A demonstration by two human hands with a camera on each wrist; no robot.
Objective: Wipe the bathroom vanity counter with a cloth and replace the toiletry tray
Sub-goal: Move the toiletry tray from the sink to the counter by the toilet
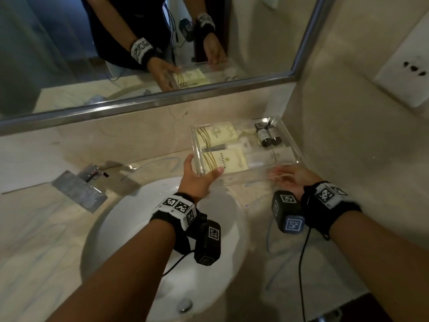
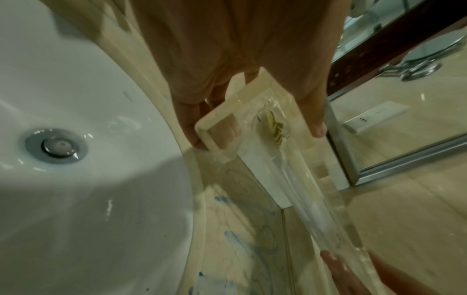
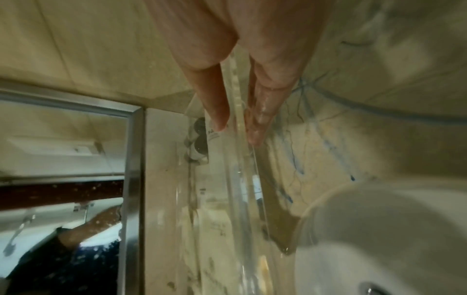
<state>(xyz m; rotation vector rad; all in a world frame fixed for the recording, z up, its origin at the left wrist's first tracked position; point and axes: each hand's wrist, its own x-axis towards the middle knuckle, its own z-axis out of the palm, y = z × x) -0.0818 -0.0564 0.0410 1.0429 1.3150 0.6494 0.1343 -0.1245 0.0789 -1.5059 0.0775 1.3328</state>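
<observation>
A clear acrylic toiletry tray (image 1: pixel 243 174) sits at the counter's back right corner, below the mirror. It holds cream packets (image 1: pixel 222 161) and small dark bottles (image 1: pixel 267 138). My left hand (image 1: pixel 200 169) grips its near left corner, thumb on top and fingers along the left wall. My right hand (image 1: pixel 287 177) pinches the near right edge. In the left wrist view my left hand (image 2: pixel 257 133) clasps the tray (image 2: pixel 303 209). In the right wrist view my right hand (image 3: pixel 236 127) pinches the tray wall (image 3: pixel 242 199) between thumb and fingers. Whether the base touches the counter is unclear. No cloth is in view.
The beige marble counter (image 1: pixel 46 228) has blue veining. A white round sink (image 1: pixel 144 205) with a metal drain (image 1: pixel 185 305) lies under my forearms. A flat metal faucet (image 1: pixel 81 189) stands left of it. The mirror (image 1: pixel 139 54) and a wall outlet (image 1: pixel 406 73) border the corner.
</observation>
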